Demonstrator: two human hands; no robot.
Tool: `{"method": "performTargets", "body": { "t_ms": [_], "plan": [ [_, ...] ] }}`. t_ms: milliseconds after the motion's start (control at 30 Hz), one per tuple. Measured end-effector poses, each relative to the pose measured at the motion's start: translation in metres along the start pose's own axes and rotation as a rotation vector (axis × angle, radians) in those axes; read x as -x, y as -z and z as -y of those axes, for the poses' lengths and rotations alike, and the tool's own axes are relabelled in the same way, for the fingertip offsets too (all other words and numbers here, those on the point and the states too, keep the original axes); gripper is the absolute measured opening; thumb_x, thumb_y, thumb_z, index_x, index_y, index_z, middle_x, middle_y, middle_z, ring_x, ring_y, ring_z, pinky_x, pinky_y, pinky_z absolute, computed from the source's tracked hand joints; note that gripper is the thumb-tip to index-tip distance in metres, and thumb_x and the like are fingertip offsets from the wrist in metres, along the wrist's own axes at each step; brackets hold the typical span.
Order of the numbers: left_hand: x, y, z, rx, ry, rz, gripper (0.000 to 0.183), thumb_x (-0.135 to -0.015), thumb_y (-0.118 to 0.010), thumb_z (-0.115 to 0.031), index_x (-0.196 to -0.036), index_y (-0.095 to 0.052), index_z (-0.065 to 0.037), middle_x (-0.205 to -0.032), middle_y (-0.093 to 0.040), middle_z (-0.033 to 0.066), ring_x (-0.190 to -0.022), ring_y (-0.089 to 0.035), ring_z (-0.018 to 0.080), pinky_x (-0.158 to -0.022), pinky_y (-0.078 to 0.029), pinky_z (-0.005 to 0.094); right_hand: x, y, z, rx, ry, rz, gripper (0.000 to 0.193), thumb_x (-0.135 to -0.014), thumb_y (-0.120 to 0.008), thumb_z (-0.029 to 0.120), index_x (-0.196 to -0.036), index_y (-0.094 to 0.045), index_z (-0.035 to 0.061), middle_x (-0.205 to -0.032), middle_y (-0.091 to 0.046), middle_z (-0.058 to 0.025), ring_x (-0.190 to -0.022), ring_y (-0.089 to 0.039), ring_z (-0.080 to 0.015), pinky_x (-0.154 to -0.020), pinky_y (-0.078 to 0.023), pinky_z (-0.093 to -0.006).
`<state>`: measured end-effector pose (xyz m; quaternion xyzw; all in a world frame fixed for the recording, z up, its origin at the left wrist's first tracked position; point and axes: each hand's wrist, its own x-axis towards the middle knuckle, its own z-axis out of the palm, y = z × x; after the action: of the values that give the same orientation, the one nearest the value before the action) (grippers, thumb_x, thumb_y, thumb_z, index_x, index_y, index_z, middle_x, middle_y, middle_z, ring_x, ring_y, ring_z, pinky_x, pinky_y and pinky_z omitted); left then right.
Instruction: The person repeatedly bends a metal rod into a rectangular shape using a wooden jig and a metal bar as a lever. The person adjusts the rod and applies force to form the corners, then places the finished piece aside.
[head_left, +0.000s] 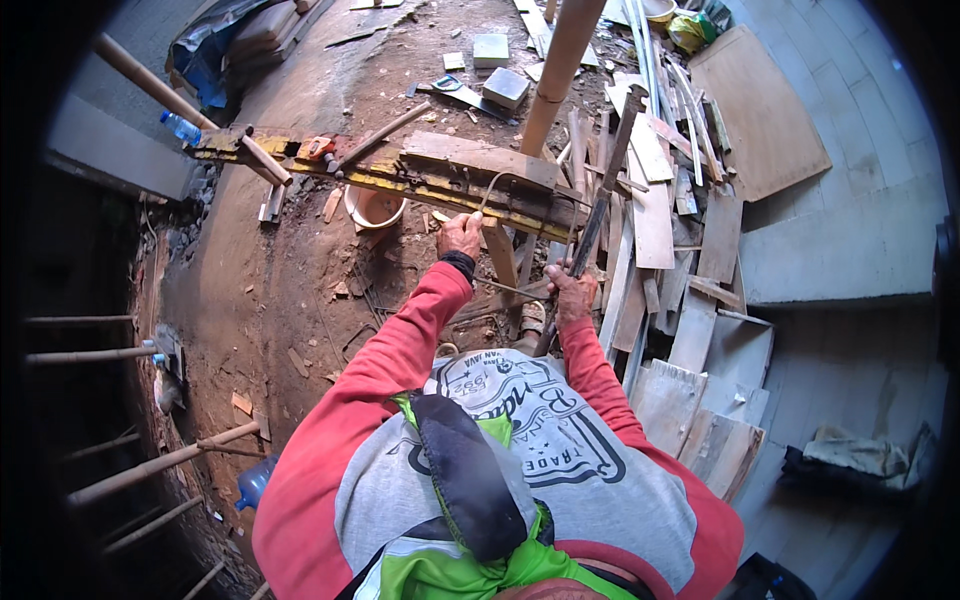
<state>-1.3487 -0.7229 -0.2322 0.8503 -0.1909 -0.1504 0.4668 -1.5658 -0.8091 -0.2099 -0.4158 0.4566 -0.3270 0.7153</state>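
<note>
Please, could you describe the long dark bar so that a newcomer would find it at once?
From the yellow-edged beam in front of the person, go to its right end. There, the right hand grips the long dark bar, slanting past the beam. Unlike the pale, flat boards alongside, it is narrow and dark.

Lettering, one item: a grey shirt (625,500) with red sleeves, worn by the person. On its front we noted a dark printed design (545,420): large decorative letters, smaller block capitals, a four-digit number and small stars, partly enclosed by a curved line border. We found part of the print hidden behind black-and-green fabric (470,490).
</note>
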Motion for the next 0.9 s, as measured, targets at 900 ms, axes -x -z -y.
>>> {"method": "performTargets", "body": {
  "t_ms": [900],
  "plan": [
    [-0.032,-0.012,0.052,-0.526,-0.061,0.059,0.038,-0.101,-0.044,-0.039,-0.089,-0.066,-0.011,-0.088,-0.068,0.0124,-0.087,-0.066,0.0350,-0.078,-0.051,0.0472,-0.023,-0.035,-0.006,-0.005,-0.032,-0.014,0.027,-0.081,-0.080,0.016,-0.092,-0.059,0.0040,-0.069,-0.066,-0.0069,-0.050,-0.056,-0.0093,-0.046,-0.044,-0.0207]
  ]
}}
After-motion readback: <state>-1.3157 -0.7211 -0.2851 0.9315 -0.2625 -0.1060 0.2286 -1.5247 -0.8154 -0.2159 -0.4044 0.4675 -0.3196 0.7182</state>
